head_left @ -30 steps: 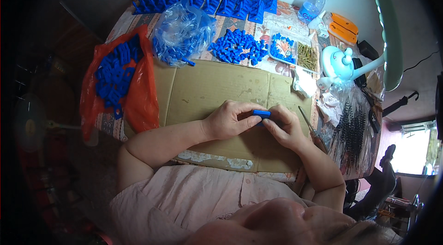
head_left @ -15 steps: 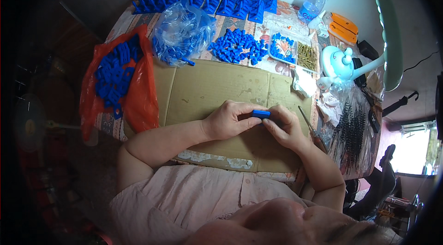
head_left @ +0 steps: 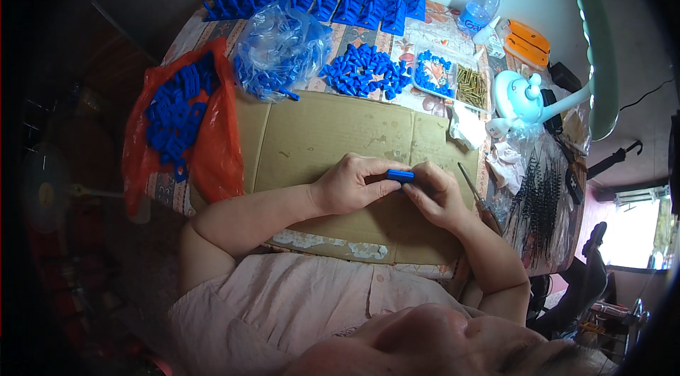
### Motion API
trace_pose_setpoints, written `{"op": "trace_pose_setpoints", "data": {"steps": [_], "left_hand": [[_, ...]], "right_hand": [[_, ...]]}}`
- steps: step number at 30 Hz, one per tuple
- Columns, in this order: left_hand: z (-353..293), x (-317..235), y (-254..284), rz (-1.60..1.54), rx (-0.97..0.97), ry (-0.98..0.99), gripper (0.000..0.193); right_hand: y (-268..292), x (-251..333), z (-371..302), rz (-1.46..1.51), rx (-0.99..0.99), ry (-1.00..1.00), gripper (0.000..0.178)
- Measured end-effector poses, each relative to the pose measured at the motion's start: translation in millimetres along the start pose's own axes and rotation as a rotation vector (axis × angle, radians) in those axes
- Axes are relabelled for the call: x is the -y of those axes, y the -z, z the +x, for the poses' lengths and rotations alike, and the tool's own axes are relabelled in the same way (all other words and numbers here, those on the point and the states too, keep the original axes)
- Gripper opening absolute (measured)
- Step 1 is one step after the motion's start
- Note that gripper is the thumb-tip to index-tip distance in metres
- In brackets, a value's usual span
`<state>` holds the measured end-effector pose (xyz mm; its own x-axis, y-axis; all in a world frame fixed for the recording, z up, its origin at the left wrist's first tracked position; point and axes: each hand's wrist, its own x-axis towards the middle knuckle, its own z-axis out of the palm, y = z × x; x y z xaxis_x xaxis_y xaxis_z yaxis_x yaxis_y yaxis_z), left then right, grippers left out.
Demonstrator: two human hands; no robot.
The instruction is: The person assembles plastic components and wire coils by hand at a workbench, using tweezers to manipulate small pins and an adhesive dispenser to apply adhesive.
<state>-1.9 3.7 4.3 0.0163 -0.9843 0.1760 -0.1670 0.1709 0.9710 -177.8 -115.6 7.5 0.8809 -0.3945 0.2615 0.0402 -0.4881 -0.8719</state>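
Between left hand and right hand, holds a blue block; beyond them, has spring-topped stands seemingly done, loose pegs left.

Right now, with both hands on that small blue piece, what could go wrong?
The blue piece, held between the left hand and right hand, could slip onto the cardboard. The thin tool lies close to the right hand's outer side, so a sideways move might knock it.
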Motion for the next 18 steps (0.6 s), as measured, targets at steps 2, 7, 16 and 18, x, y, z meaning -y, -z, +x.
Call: {"op": "trace_pose_setpoints", "data": {"steps": [2, 7, 16, 18], "left_hand": [[-0.1, -0.8, 0.3, -0.015, 0.003, 0.020, 0.029], [0.6, 0.2, -0.2, 0.012, -0.015, -0.043, 0.029], [0.4, -0.9, 1.0, 0.055, 0.012, -0.002, 0.027], [0.3, 1.3, 0.6, 0.035, 0.010, -0.014, 0.026]], "right_hand": [[0.6, 1.6, 0.3, -0.010, 0.006, -0.004, 0.012], [1.0, 0.2, -0.1, -0.017, 0.013, -0.007, 0.013], [1.4, 1.2, -0.7, -0.002, 0.022, -0.053, 0.013], [1.5, 2.1, -0.4, -0.023, 0.028, -0.042, 0.013]]}}
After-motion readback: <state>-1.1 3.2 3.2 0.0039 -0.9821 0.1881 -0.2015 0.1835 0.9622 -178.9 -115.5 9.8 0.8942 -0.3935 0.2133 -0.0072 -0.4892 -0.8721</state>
